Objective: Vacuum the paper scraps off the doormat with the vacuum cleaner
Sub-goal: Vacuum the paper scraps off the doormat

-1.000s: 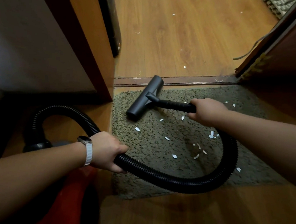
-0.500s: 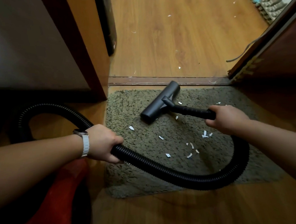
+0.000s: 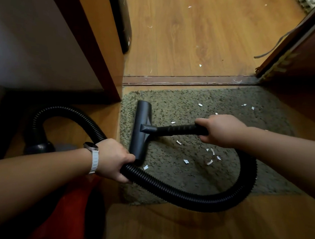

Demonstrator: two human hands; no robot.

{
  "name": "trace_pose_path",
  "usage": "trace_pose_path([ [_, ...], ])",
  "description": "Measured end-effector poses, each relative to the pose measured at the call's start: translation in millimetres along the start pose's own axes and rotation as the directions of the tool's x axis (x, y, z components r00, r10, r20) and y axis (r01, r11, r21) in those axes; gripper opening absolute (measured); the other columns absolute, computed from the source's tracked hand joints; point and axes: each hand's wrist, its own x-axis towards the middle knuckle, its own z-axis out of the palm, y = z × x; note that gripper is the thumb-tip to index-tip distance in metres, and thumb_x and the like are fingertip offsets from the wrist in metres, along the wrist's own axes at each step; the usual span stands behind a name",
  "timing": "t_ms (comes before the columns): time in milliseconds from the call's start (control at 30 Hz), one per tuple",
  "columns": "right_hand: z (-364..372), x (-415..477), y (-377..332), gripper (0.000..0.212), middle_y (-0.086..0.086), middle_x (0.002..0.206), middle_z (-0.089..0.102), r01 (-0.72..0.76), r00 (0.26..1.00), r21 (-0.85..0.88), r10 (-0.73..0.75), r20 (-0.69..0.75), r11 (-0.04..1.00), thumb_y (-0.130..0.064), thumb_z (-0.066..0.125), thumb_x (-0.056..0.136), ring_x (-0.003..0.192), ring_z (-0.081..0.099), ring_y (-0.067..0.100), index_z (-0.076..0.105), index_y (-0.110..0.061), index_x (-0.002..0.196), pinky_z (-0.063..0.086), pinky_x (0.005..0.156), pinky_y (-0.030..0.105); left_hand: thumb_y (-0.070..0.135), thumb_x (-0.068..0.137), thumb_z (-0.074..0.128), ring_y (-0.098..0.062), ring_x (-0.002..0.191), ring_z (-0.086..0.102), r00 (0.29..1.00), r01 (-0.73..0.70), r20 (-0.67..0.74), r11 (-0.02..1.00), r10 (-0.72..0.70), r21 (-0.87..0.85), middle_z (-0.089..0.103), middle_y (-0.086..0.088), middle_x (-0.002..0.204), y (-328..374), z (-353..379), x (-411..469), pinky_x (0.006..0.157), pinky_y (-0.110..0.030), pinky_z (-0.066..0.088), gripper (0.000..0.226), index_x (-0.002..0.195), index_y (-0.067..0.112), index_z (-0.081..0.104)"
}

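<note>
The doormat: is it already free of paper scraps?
No, several white paper scraps lie on the doormat, beside the vacuum head.

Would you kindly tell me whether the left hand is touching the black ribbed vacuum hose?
Touching. The head view shows the left hand gripping the black ribbed vacuum hose.

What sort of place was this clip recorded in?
Probably a home doorway or entry hall: a shaggy doormat lies before a threshold strip, wood-look floor runs beyond it, and the left hand and right hand hold a household vacuum's hose and wand.
</note>
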Motion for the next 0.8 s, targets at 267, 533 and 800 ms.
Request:
trace_pose_path([
  [267,-1,-11,11,0.032,-0.006,0.080,0.055,0.001,1.000,-0.010,-0.002,-0.006,1.000,-0.047,0.056,0.091,0.071,0.055,0.020,0.053,-0.033,0.120,0.041,0.056,0.028,0.077,0.068,0.024,-0.020,0.085,0.065,1.000,-0.008,0.013,1.000,0.008,0.000,0.066,0.005,0.092,9,3,-5,0.073,-0.034,0.054,0.066,0.097,0.027,0.056],
  [533,-2,-39,53,0.030,-0.008,0.076,0.059,-0.178,0.984,0.032,0.177,0.026,0.984,-0.046,0.061,0.088,0.069,0.058,0.019,0.057,-0.033,0.114,0.044,0.055,0.029,0.082,0.066,0.022,-0.019,0.081,0.066,0.999,0.050,-0.020,0.999,-0.050,-0.005,0.066,0.006,0.086,8,-3,3,0.073,-0.034,0.054,0.069,0.092,0.027,0.053],
  [800,5,-44,57,0.032,-0.007,0.081,0.061,-0.075,0.996,0.018,0.074,0.057,0.997,-0.048,0.061,0.087,0.073,0.061,0.018,0.056,-0.035,0.116,0.052,0.061,0.031,0.080,0.071,0.029,-0.020,0.075,0.065,0.998,0.013,-0.065,1.000,-0.013,-0.011,0.065,0.006,0.080,13,-5,11,0.067,-0.033,0.054,0.063,0.090,0.026,0.055],
])
